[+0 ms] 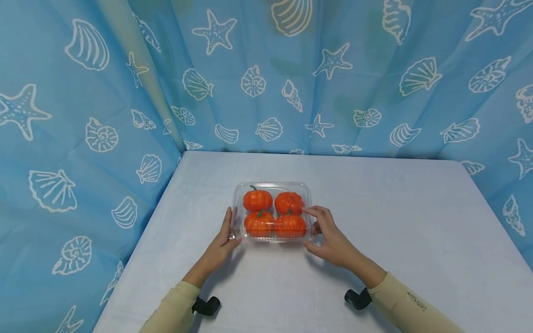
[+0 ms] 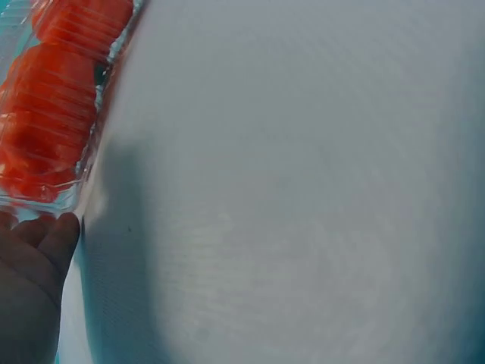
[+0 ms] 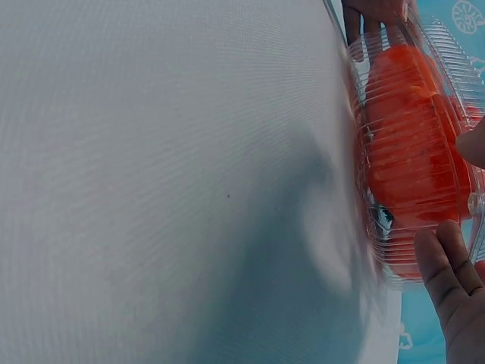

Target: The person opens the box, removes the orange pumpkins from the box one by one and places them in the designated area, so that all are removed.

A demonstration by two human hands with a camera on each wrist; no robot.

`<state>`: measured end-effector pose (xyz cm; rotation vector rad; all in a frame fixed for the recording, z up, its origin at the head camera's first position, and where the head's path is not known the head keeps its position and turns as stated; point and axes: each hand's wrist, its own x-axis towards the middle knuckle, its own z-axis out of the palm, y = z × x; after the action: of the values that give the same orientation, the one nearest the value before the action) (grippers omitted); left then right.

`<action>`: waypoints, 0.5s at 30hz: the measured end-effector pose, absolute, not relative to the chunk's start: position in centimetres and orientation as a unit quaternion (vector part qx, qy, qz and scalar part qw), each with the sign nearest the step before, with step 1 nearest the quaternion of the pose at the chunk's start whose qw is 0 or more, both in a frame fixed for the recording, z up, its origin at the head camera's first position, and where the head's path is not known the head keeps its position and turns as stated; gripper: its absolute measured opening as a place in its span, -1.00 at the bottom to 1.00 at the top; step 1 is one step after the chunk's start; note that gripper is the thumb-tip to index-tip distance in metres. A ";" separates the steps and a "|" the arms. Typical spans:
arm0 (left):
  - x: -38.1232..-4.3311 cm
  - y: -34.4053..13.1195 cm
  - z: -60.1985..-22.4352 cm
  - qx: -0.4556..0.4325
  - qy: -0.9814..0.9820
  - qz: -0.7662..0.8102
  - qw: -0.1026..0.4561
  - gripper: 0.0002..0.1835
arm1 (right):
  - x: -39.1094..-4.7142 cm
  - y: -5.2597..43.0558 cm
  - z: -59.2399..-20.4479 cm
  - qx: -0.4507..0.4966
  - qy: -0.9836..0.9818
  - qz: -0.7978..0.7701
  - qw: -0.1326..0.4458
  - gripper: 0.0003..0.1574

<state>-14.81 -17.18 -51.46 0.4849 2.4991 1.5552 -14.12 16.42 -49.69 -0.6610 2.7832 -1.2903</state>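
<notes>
A clear plastic clamshell box [image 1: 272, 240] with ridged walls stands near the middle of the table. Inside are several small orange pumpkins [image 1: 258, 200] with green stems, in two rows. My left hand [image 1: 217, 249] holds the box's left end, fingers along its side and thumb at the front corner. At the right end, my right hand [image 1: 331, 240] grips the front corner, its index finger on the lid's edge. The left wrist view shows my left fingertips [image 2: 67, 227] right at the box's end wall. In the right wrist view, right fingers [image 3: 447, 262] lie against the ridged plastic.
A white cloth [image 1: 399, 222] covers the table. Blue curtains [image 1: 300, 92] with white shell and starfish prints hang behind it and along the left side. Black wrist-worn mounts [image 1: 207, 306] stick out below both sleeves.
</notes>
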 end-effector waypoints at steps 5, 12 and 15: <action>-14.6 -17.2 -51.7 0.167 0.846 0.503 0.062 -0.14 | -14.2 16.4 -49.8 -0.214 0.886 -0.412 0.000 0.12; -14.5 -17.1 -51.8 0.163 0.841 0.514 0.052 -0.18 | -14.2 16.5 -49.8 -0.216 0.884 -0.415 0.002 0.12; -14.5 -17.0 -51.9 0.158 0.843 0.512 0.051 -0.18 | -14.2 16.5 -49.8 -0.216 0.883 -0.416 0.003 0.11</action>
<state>-14.47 -17.02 -51.88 0.4802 2.5656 1.5580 -14.20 16.51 -49.80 -0.6781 2.7696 -1.3063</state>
